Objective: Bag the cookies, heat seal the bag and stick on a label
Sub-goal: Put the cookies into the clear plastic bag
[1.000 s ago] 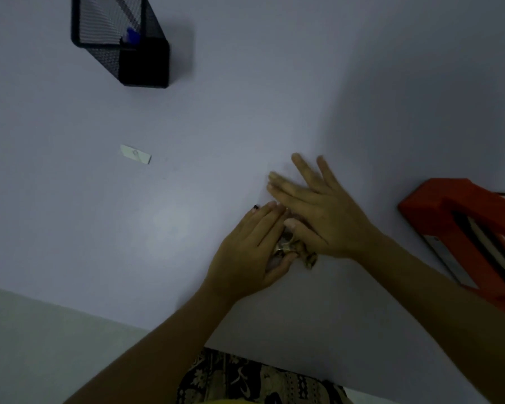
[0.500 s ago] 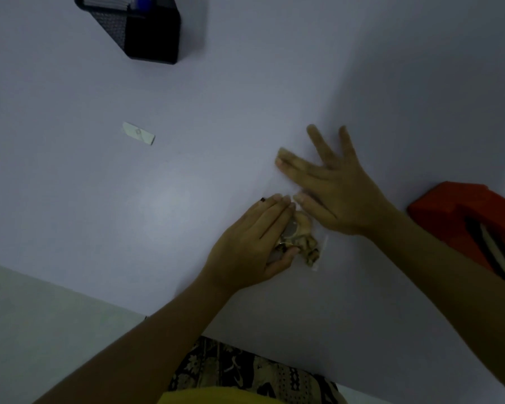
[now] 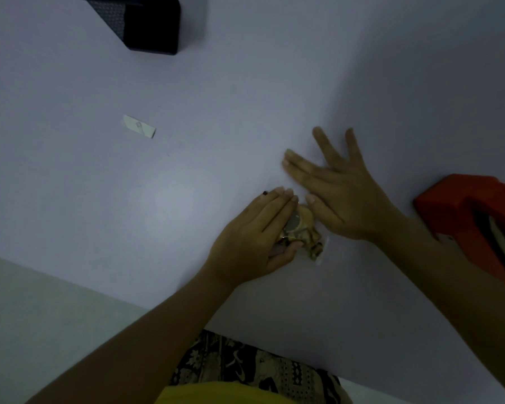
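Note:
A clear bag of brown cookies (image 3: 306, 234) lies on the white table (image 3: 187, 199) near its front edge. My left hand (image 3: 257, 237) rests flat over the bag's left part, thumb curled under its near side. My right hand (image 3: 336, 191) lies palm down with fingers spread just beyond and right of the bag, its thumb touching the bag's far edge. A small white label strip (image 3: 138, 130) lies on the table to the far left. The red heat sealer (image 3: 475, 225) sits at the right edge, partly hidden by my right forearm.
A black mesh pen holder (image 3: 146, 23) stands at the back left of the table. The table's front edge runs diagonally below my arms, with pale floor to the lower left. Patterned clothing shows at the bottom.
My right hand has slid away from the bag and spread its fingers, uncovering more of the cookies. My left hand has stayed on the bag. The view has shifted down.

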Tool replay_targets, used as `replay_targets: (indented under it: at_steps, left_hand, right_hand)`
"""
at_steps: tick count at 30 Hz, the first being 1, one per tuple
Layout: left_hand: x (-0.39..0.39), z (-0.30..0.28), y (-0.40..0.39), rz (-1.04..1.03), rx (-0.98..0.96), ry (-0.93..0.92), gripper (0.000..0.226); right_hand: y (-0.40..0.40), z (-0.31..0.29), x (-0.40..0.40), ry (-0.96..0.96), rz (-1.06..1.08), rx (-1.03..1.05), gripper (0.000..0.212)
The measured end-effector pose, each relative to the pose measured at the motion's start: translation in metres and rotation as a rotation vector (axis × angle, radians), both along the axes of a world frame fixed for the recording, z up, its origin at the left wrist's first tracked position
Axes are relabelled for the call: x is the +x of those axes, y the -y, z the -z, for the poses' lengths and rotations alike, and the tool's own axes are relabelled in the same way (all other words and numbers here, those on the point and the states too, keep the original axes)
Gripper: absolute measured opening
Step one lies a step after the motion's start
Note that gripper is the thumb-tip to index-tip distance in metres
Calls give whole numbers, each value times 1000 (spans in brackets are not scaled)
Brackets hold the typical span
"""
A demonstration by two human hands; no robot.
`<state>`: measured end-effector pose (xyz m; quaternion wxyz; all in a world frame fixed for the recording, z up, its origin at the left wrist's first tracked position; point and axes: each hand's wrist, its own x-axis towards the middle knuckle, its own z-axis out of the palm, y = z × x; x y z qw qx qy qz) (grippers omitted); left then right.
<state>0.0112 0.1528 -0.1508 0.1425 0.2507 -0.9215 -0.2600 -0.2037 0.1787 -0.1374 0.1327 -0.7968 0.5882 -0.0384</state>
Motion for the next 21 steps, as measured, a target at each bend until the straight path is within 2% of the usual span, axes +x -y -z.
replay_targets:
  at_steps: [2, 4, 7, 10, 18, 21]
  left_hand:
    - [-1, -1, 0, -3, -2, 0, 56]
    - [-1, -1, 0, -4, 0, 5, 56]
    - [-1, -1, 0, 6, 0, 13, 57]
    - [0, 0, 0, 8, -14, 24, 58]
    - [-1, 0, 0, 1, 3, 30, 57]
    - [0, 0, 0, 6, -2, 37, 58]
  right_hand:
    - [-3, 1, -6, -17, 38, -8, 54]
    - [-1, 1, -9, -25, 180, 18, 57]
    - [3, 2, 3, -29, 379, 92, 72]
    - [5, 4, 16, -48, 430, 115, 81]
    - [4, 6, -5, 94, 748, 12, 68]
    - [3, 2, 9, 171, 789, 9, 68]
